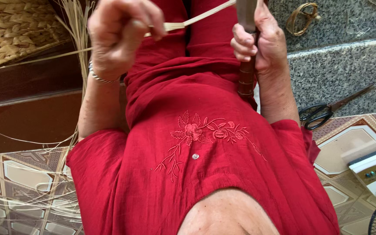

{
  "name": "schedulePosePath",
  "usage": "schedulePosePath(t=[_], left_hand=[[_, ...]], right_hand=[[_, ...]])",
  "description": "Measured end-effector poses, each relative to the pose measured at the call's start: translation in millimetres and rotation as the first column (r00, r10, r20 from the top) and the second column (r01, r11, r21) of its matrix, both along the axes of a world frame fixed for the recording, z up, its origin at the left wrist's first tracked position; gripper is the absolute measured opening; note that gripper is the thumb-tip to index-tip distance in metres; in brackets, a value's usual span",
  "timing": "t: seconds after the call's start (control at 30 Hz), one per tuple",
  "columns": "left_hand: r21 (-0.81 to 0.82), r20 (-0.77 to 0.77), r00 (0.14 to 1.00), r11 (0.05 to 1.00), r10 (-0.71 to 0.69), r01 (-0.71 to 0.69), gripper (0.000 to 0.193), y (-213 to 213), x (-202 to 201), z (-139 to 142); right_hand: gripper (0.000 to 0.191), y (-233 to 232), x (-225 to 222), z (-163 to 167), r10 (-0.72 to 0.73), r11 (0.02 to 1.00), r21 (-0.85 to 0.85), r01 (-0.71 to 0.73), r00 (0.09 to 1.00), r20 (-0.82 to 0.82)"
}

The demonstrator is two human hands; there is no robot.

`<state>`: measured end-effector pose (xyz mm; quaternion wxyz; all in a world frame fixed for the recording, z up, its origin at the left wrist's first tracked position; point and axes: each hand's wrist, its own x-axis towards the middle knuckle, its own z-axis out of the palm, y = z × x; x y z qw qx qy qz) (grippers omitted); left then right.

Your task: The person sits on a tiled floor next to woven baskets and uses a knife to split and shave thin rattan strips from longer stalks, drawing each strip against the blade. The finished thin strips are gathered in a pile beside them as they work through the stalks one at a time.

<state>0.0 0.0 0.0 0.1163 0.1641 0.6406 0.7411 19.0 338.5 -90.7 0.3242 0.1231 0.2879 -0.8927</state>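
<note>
Our left hand is closed in a pinch, thumb and fingertips clamped on the near end of a flat pale strip of cane or bamboo; a silver bracelet sits at the wrist. Our right hand is wrapped in a full fist round a dark tool with a ringed, bamboo-like handle, held upright. Its upper part runs out of the top of the frame, so we cannot tell whether it carries a blade. The strip runs taut from the left pinch, rising to the right and passing behind or against the tool above our right fingers, over the lap of our red dress.

As we judge it, the work is drawing the strip against the tool. To do that well we should:
- keep the strip taut and flat, not twisted, between the two hands;
- hold the right fist steady and let the left hand do the pulling;
- keep our right fingertips below the line where strip and tool meet.

Farther out, loose pale fibres hang to the left beside a woven mat. More strands lie on the tiled floor. To the right, black-handled scissors rest at the foot of a granite step, with a small coil of strip on the far ledge.
</note>
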Motion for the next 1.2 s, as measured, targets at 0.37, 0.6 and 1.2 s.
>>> schedulePosePath(t=[0.37, 0.6, 1.2], left_hand=[[0.228, -0.135, 0.926, 0.920, 0.353, -0.318, 0.019, -63.0, 17.0, -3.6], [0.209, -0.233, 0.916, 0.937, 0.326, -0.280, 0.011, -58.4, 0.1, 29.9], [-0.140, -0.387, 0.900, 0.977, -0.201, 0.158, 0.014, 94.9, -56.1, 42.2]], right_hand=[[0.038, 60.2, 9.3, -59.2, -0.055, 0.997, -0.050, 0.061, 0.993, 0.105], [0.050, 71.2, 2.4, -58.9, -0.094, 0.986, -0.133, 0.099, 0.995, 0.038], [0.036, -47.3, -13.5, 32.5, 0.056, 0.995, -0.081, -0.050, 0.996, 0.069]])
